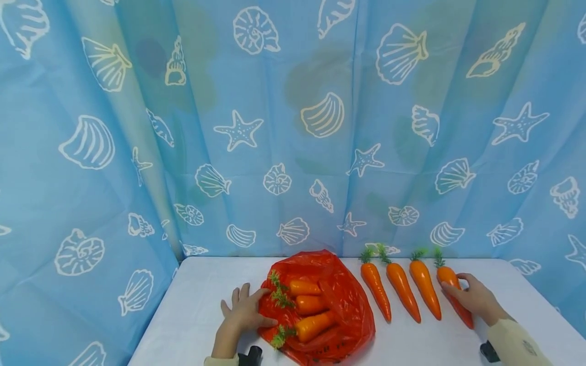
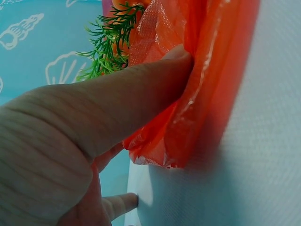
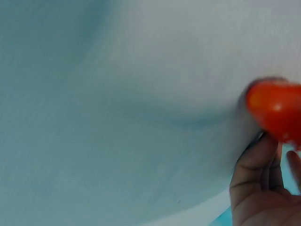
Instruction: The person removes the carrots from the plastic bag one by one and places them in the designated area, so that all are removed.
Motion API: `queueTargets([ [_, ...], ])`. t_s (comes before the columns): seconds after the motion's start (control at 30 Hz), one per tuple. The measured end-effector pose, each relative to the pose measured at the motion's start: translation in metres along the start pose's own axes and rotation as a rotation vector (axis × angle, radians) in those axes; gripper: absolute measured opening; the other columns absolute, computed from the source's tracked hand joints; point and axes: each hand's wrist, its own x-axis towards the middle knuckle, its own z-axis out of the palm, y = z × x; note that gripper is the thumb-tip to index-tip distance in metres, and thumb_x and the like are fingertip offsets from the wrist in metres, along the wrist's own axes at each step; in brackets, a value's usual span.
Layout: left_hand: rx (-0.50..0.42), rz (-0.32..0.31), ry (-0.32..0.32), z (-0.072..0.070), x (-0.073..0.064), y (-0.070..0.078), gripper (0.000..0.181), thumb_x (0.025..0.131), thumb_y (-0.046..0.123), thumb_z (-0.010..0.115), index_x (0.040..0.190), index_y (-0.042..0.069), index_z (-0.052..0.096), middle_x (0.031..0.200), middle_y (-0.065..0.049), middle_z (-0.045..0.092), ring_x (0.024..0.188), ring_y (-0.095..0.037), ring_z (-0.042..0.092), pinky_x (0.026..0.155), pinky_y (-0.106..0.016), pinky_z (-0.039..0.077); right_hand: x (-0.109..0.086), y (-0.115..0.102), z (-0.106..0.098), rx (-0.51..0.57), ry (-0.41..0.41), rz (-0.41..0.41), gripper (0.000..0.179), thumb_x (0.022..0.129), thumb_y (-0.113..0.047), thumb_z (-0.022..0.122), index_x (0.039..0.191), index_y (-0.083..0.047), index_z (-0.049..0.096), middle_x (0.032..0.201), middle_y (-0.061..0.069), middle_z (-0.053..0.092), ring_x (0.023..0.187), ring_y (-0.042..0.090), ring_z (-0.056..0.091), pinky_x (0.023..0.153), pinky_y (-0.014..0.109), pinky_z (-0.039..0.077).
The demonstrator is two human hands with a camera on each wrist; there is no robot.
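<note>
A red plastic bag [image 1: 352, 305] lies with its mouth facing left, holding three toy carrots, one of them the front carrot [image 1: 312, 328], with their green tops at the mouth. My left hand [image 1: 244, 311] is at that mouth with its fingers spread. In the left wrist view its straight thumb [image 2: 127, 94] presses into the edge of the bag [image 2: 207, 70]. At the right end of a row of carrots, my right hand [image 1: 478, 299] grips a carrot [image 1: 447, 277] around its upper body. The right wrist view shows part of an orange-red carrot [image 3: 277, 110] beside the fingers.
Three more carrots, the left one [image 1: 375, 285], the middle one [image 1: 403, 290] and the right one [image 1: 426, 287], lie side by side between the bag and my right hand. A white-covered table [image 1: 197, 295] carries everything. A blue seashell-print curtain [image 1: 293, 152] hangs behind it.
</note>
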Motion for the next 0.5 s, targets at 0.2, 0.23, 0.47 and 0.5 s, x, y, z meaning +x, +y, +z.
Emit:
queueTargets([
  [0.2, -0.02, -0.005, -0.011, -0.002, -0.002, 0.002, 0.08, 0.052, 0.043, 0.085, 0.125, 0.026, 0.056, 0.144, -0.021, 0.029, 0.133, -0.049, 0.013, 0.098, -0.076, -0.005, -0.003, 0.011, -0.004, 0.064, -0.097, -0.01, 0.121, 0.067, -0.07, 0.064, 0.14, 0.009, 0.008, 0.123, 0.041, 0.032, 0.097, 0.046, 0.047, 0.082, 0.06, 0.046],
  [0.23, -0.024, -0.004, -0.013, -0.003, -0.002, 0.002, 0.08, 0.053, 0.043, 0.085, 0.125, 0.025, 0.056, 0.144, -0.021, 0.029, 0.133, -0.049, 0.013, 0.098, -0.076, -0.006, -0.003, 0.013, -0.004, 0.075, -0.107, -0.011, 0.122, 0.066, -0.069, 0.066, 0.14, 0.009, 0.008, 0.121, 0.041, 0.035, 0.095, 0.043, 0.049, 0.08, 0.058, 0.048],
  [0.47, -0.017, 0.006, 0.0, -0.004, 0.0, 0.002, 0.079, 0.053, 0.043, 0.085, 0.124, 0.026, 0.056, 0.144, -0.021, 0.029, 0.133, -0.049, 0.013, 0.097, -0.076, -0.005, -0.004, 0.014, -0.006, 0.126, -0.13, 0.005, 0.117, 0.069, -0.069, 0.062, 0.142, 0.004, 0.007, 0.115, 0.035, 0.042, 0.089, 0.035, 0.05, 0.077, 0.053, 0.048],
  [0.5, -0.018, 0.004, 0.0, -0.004, 0.0, 0.002, 0.078, 0.053, 0.043, 0.084, 0.124, 0.027, 0.056, 0.144, -0.02, 0.029, 0.133, -0.048, 0.013, 0.098, -0.076, -0.005, -0.004, 0.013, -0.006, 0.131, -0.132, 0.004, 0.116, 0.07, -0.07, 0.06, 0.142, 0.004, 0.007, 0.117, 0.036, 0.04, 0.091, 0.037, 0.05, 0.079, 0.055, 0.047],
])
